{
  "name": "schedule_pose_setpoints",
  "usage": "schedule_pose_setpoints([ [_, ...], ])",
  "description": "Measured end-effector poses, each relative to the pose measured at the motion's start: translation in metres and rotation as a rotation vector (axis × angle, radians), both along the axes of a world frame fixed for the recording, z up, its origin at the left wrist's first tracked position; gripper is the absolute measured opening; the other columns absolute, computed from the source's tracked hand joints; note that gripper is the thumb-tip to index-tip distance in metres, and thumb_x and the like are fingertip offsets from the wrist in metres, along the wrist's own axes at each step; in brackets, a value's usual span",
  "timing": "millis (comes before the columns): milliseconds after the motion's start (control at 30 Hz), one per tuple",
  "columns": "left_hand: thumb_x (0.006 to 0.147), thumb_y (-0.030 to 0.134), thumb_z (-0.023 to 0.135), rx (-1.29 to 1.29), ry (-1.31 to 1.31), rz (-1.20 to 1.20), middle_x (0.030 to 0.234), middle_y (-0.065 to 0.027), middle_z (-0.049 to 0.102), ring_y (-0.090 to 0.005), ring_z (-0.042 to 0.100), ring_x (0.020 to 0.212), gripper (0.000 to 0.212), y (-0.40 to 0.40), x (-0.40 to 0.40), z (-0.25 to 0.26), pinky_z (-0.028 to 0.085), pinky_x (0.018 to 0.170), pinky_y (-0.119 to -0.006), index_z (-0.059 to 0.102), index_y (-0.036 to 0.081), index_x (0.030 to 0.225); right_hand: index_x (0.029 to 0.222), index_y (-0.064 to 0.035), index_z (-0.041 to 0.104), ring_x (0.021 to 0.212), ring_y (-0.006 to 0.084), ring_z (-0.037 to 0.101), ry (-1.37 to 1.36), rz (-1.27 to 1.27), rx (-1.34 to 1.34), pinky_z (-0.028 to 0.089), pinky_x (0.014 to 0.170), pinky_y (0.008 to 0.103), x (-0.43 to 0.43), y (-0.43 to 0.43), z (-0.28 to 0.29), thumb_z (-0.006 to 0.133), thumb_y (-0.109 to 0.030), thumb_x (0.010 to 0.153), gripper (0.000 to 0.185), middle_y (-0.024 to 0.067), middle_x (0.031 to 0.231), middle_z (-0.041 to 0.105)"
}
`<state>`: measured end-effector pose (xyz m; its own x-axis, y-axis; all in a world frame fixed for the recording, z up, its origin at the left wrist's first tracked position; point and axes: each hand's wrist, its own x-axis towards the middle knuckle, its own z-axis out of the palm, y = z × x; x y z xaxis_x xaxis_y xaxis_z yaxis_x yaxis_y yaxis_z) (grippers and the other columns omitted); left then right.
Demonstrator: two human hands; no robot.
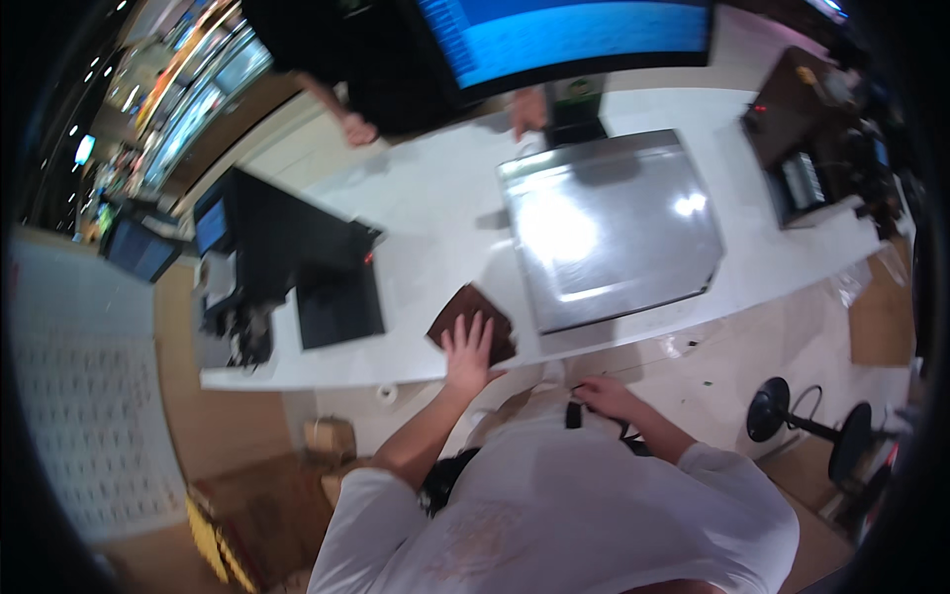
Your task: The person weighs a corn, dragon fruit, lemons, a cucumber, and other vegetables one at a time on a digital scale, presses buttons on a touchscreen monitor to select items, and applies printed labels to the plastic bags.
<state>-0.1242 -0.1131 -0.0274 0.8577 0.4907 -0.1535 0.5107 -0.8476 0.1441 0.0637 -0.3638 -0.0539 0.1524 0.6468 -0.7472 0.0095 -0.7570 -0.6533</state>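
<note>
My left hand (469, 364) rests palm down, fingers spread, on a dark brown folded item (464, 301), perhaps a cloth or a leather piece. That item lies near the front edge of the white counter (423, 260). At my waist is my right hand (610, 396), its fingers bent beside a black strap (574, 414); whether they grip anything is hard to tell. A shiny metal plate (631, 260), like the top of a counter scale, sits on the counter to the right of the brown item.
A black machine (260, 230) and a dark flat pad (341, 315) stand on the left. A monitor (586, 44) rises at the back. Across the counter, another person's hands (359, 130) show. A brown box-shaped device (794, 126) stands right; cardboard boxes (260, 512) lie below left.
</note>
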Motion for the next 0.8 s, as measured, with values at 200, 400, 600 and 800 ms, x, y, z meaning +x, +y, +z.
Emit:
schedule_pose_setpoints([
  [200, 0.074, 0.013, 0.063, 0.126, -0.033, -0.319, 0.146, -0.0074, 0.039, -0.0385, 0.035, 0.132, 0.067, 0.001, -0.02, -0.004, 0.026, 0.104, -0.063, 0.045, 0.019, 0.139, 0.118, -0.0018, 0.061, 0.093, 0.0234, 0.064, -0.029, 0.166, 0.353, 0.05, 0.085, 0.0333, -0.029, 0.056, -0.013, 0.059, -0.038, 0.092, 0.045, 0.0124, 0.102, 0.068],
  [400, 0.085, 0.003, 0.053, -0.731, -0.3, 0.183, 0.137, -0.0076, 0.049, -0.0218, 0.054, 0.116, 0.049, 0.01, -0.016, 0.037, 0.044, 0.096, -0.039, 0.051, 0.013, 0.133, 0.117, -0.0031, 0.062, 0.089, 0.0204, 0.064, 0.284, 0.143, 0.268, 0.05, 0.082, 0.0316, -0.046, 0.093, -0.005, 0.06, -0.05, 0.088, 0.055, 0.0098, 0.1, 0.068],
  [600, 0.094, 0.014, 0.052, -1.919, -0.665, 0.73, 0.13, -0.0139, 0.053, -0.0287, 0.055, 0.116, 0.043, 0.025, -0.028, 0.12, 0.046, 0.098, -0.043, 0.044, 0.006, 0.135, 0.133, -0.0022, 0.049, 0.111, 0.018, 0.053, 0.449, 0.025, 0.619, 0.042, 0.096, 0.032, -0.055, 0.109, 0.057, 0.064, -0.044, 0.089, 0.063, 0.011, 0.122, 0.059],
  [800, 0.088, 0.018, 0.057, -1.984, -0.834, 0.562, 0.132, -0.017, 0.052, -0.033, 0.05, 0.122, 0.049, 0.023, -0.029, 0.141, 0.038, 0.107, -0.048, 0.045, 0.004, 0.133, 0.128, -0.0007, 0.052, 0.111, 0.0161, 0.053, 0.561, -0.271, 0.621, 0.043, 0.096, 0.0322, -0.055, 0.115, 0.127, 0.063, -0.033, 0.091, 0.05, 0.0076, 0.119, 0.06],
])
